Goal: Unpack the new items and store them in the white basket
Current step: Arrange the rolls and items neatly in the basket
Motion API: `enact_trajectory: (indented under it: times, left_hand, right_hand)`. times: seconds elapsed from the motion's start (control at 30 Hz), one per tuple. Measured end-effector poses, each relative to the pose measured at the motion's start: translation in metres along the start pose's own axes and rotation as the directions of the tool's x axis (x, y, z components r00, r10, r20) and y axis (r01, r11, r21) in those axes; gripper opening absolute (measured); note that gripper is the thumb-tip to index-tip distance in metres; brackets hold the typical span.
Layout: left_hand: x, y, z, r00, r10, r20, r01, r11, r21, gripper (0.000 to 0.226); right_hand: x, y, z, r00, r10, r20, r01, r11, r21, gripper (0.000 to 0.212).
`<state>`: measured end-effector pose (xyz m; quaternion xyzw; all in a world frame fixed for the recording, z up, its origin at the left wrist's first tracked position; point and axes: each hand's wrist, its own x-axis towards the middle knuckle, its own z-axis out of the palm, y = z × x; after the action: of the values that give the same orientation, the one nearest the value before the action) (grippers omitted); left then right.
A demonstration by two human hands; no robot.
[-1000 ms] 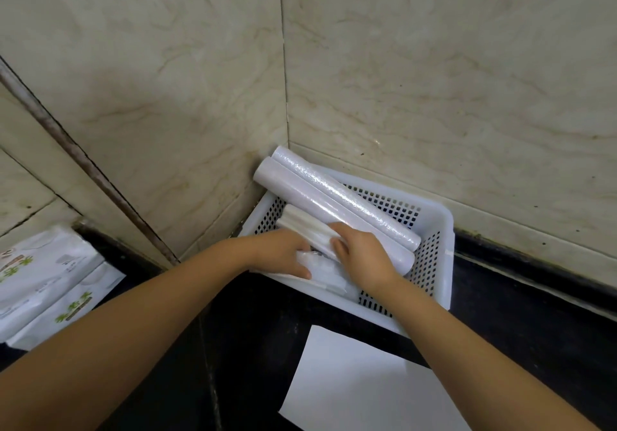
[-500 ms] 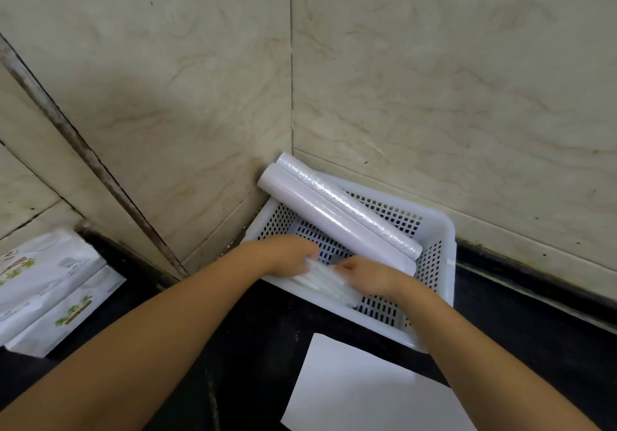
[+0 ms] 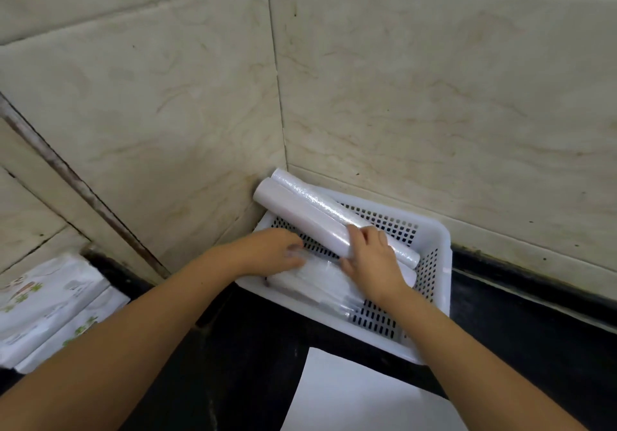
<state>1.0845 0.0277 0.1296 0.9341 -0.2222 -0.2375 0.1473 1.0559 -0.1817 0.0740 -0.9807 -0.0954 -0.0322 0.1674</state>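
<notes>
A white perforated basket (image 3: 437, 283) sits in the corner on the dark counter. Two long white rolls (image 3: 300, 203) lie slanted across it, their upper ends sticking out against the wall. A flat clear-wrapped white packet (image 3: 317, 283) lies on the basket floor near its front wall. My left hand (image 3: 273, 253) rests on the packet's left end, fingers curled, blurred. My right hand (image 3: 370, 257) lies over the lower part of the front roll, fingers wrapped on it and palm over the packet.
Tiled walls meet right behind the basket. A white sheet of paper (image 3: 350, 397) lies on the dark counter in front. At the far left lie white packages with green print (image 3: 43, 310).
The packet has gone down from above the basket onto its floor. My right hand has moved up from the packet onto the front roll. The left hand stays at the packet's left end.
</notes>
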Motion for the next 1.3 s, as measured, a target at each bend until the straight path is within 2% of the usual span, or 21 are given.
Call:
enact_trajectory:
  times: [0.07, 0.17, 0.23, 0.33, 0.4, 0.57, 0.7, 0.8, 0.93, 1.03, 1.13, 1.2, 1.3]
  left_hand:
    - [0.001, 0.004, -0.006, 0.991, 0.018, -0.136, -0.007, 0.997, 0.076, 0.024]
    - [0.023, 0.023, -0.006, 0.943, 0.180, -0.280, -0.101, 0.956, 0.275, 0.019]
    - [0.049, 0.037, 0.001, 0.919, 0.283, -0.273, -0.151, 0.895, 0.420, 0.039]
    - [0.073, 0.047, 0.007, 0.948, 0.212, -0.238, -0.061, 0.854, 0.518, 0.054]
    - [0.077, 0.044, 0.015, 0.952, 0.153, -0.266, 0.004, 0.861, 0.509, 0.052]
    - [0.048, 0.039, 0.040, 0.923, 0.123, -0.364, 0.070, 0.878, 0.474, 0.049]
    - [0.030, 0.038, 0.052, 0.931, 0.081, -0.356, 0.102, 0.878, 0.467, 0.052]
    - [0.027, 0.037, 0.053, 0.934, 0.077, -0.350, 0.101, 0.881, 0.462, 0.053]
    - [0.024, 0.034, 0.054, 0.944, 0.076, -0.322, 0.091, 0.875, 0.475, 0.055]
    - [0.015, 0.040, 0.044, 0.963, 0.053, -0.265, 0.074, 0.891, 0.448, 0.057]
    - [-0.010, 0.058, 0.036, 0.945, 0.147, -0.292, -0.005, 0.900, 0.437, 0.054]
    - [-0.037, 0.075, 0.040, 0.890, 0.273, -0.364, -0.103, 0.899, 0.425, 0.049]
    - [-0.088, 0.096, 0.057, 0.789, 0.399, -0.466, -0.254, 0.904, 0.344, 0.032]
  right_hand:
    - [-0.004, 0.003, -0.011, 0.997, -0.030, -0.074, 0.039, 0.991, 0.125, 0.061]
    - [-0.002, 0.010, -0.041, 0.970, 0.005, -0.242, 0.065, 0.958, 0.279, 0.056]
    - [0.010, 0.019, -0.060, 0.959, 0.052, -0.278, 0.039, 0.949, 0.313, 0.056]
    - [0.027, 0.030, -0.073, 0.964, 0.076, -0.255, 0.002, 0.956, 0.294, 0.056]
    - [0.034, 0.035, -0.070, 0.971, 0.064, -0.230, -0.002, 0.966, 0.260, 0.055]
    - [0.042, 0.037, -0.043, 0.990, 0.019, -0.139, 0.009, 0.979, 0.204, 0.055]
    - [0.036, 0.031, -0.020, 0.996, -0.037, -0.085, 0.049, 0.988, 0.144, 0.055]
    - [0.031, 0.029, -0.011, 0.997, -0.010, -0.079, 0.021, 0.989, 0.148, 0.056]
    - [0.029, 0.028, -0.014, 1.000, 0.012, 0.028, -0.012, 1.000, 0.019, 0.054]
    - [0.021, 0.018, -0.037, 0.995, 0.054, 0.083, -0.062, 0.993, 0.100, 0.055]
    - [-0.003, 0.008, -0.071, 0.997, 0.044, 0.059, -0.052, 0.986, 0.156, 0.054]
    - [-0.031, 0.005, -0.093, 0.998, 0.048, 0.044, -0.056, 0.975, 0.214, 0.045]
    - [-0.090, 0.013, -0.113, 0.991, 0.128, 0.033, -0.132, 0.958, 0.256, 0.019]
